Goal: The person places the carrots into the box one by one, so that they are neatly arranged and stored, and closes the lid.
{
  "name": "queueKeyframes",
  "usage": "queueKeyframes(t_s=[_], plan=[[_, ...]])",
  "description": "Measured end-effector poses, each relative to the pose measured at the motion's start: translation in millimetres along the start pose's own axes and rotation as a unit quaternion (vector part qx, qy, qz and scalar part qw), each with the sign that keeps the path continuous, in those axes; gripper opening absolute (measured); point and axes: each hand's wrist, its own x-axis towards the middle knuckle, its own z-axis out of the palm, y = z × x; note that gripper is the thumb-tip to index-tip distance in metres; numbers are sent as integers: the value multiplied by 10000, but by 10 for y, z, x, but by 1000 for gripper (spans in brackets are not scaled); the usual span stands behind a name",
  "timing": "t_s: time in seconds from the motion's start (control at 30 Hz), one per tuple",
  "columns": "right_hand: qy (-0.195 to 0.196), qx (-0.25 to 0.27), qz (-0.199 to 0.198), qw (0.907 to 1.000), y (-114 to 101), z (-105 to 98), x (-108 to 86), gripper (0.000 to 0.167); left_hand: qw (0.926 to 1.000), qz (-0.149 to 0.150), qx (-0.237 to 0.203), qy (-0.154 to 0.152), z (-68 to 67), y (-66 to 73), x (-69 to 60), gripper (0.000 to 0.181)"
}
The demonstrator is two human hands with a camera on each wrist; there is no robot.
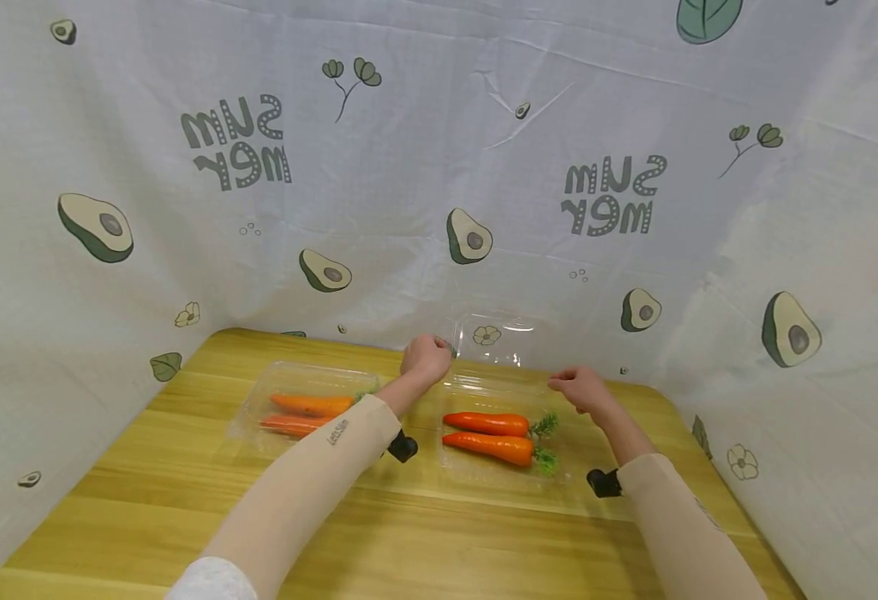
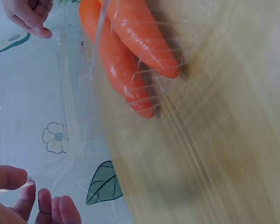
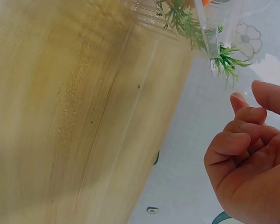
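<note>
Two orange carrots (image 1: 488,447) with green tops lie side by side in a clear plastic clamshell box (image 1: 476,477), mid-table. Its transparent lid (image 1: 495,337) stands raised at the back. At the lid's left edge my left hand (image 1: 427,358) pinches the thin plastic between thumb and index finger, also visible in the left wrist view. Beside the box's back right corner is my right hand (image 1: 581,388). In the right wrist view, that right hand (image 3: 254,149) has its thumb apart from loosely bent fingers, near the green carrot tops (image 3: 231,60), with nothing seen between them.
Left of my left forearm sits a second clear box (image 1: 277,375) with two carrots (image 1: 311,405), partly covered by the sleeve. Both boxes rest on a wooden table (image 1: 439,533). A white curtain (image 1: 409,167) with avocado prints hangs behind and at both sides.
</note>
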Motion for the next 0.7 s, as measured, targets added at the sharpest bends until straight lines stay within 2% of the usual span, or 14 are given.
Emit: queueKeyframes(t_s=[0.17,0.5,0.7], plan=[[113,-93,-121,9998,2,0,-26,46,9997,152,-212,12,-54,21,-76,22],[90,124,-301,9994,30,-27,-125,51,9960,398,-792,-116,-155,82,-272,28],[10,376,-452,9983,62,-28,-215,43,9924,444,-1144,-86,-204,125,-396,29]])
